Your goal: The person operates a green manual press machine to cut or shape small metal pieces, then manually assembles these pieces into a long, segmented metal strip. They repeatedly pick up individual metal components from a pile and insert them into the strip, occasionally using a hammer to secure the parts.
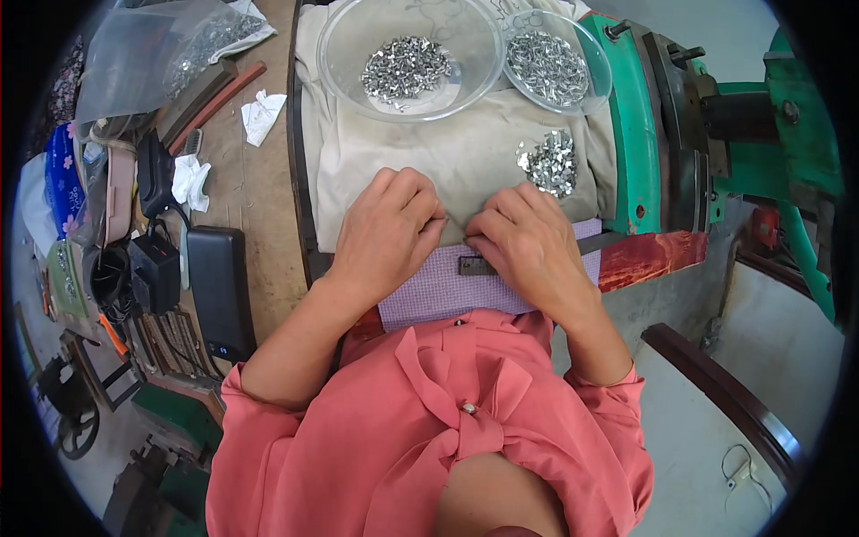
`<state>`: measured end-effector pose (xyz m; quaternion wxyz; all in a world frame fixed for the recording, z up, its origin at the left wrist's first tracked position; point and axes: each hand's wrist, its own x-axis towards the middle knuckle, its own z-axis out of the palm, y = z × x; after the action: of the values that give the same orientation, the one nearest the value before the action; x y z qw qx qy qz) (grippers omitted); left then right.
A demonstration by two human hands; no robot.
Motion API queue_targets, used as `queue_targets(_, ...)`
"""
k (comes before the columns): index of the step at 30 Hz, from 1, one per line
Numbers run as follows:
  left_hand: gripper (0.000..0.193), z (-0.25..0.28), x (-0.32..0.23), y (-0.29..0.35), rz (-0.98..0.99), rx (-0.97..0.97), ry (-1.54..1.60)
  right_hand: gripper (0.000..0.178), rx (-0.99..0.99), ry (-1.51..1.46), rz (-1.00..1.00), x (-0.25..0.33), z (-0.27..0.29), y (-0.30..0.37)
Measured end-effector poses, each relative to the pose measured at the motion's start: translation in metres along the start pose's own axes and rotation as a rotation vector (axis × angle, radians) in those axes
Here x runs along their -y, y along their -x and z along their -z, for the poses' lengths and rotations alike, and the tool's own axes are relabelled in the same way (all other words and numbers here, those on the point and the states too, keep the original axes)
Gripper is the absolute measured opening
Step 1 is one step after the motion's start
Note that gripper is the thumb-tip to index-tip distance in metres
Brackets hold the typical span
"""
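My left hand (386,231) rests over the grey-beige cloth (353,170), its thumb and fingers pinched together. A short gap away, my right hand (530,240) is closed in the same way, thumb against fingertips. Anything between either set of fingertips is too small or hidden to make out. Just below the right thumb a short dark flat metal strip (472,266) lies on a purple checked cloth (420,291), partly covered by the hand. Beyond the right hand sits a loose pile of small shiny metal pieces (553,165).
A large clear plastic bowl (340,85) and a smaller clear dish (601,76), both holding small metal parts, stand at the far side. Green machinery (626,125) borders the right. On the left wooden bench (268,179) are a black power bank (219,286) and crumpled tissue (262,116).
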<state>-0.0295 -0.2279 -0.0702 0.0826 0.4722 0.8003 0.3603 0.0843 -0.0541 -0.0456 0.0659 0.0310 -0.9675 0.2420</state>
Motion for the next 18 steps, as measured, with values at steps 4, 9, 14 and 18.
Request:
queue_targets(4,0.018,0.002,-0.006,0.002,-0.018,0.017,0.056,0.011,0.037,0.046,0.006,0.003,0.004,-0.002)
queue_targets(9,0.019,0.0,-0.02,0.009,-0.063,0.081,0.171,0.011,0.062,-0.003,-0.038,-0.006,0.017,0.002)
queue_targets(14,0.019,-0.011,-0.025,0.014,-0.104,0.118,0.164,0.012,-0.103,0.034,-0.106,-0.015,0.043,-0.005)
queue_targets(18,0.02,-0.016,-0.025,0.014,-0.151,0.124,0.107,0.011,-0.321,0.184,-0.106,-0.027,0.065,-0.028)
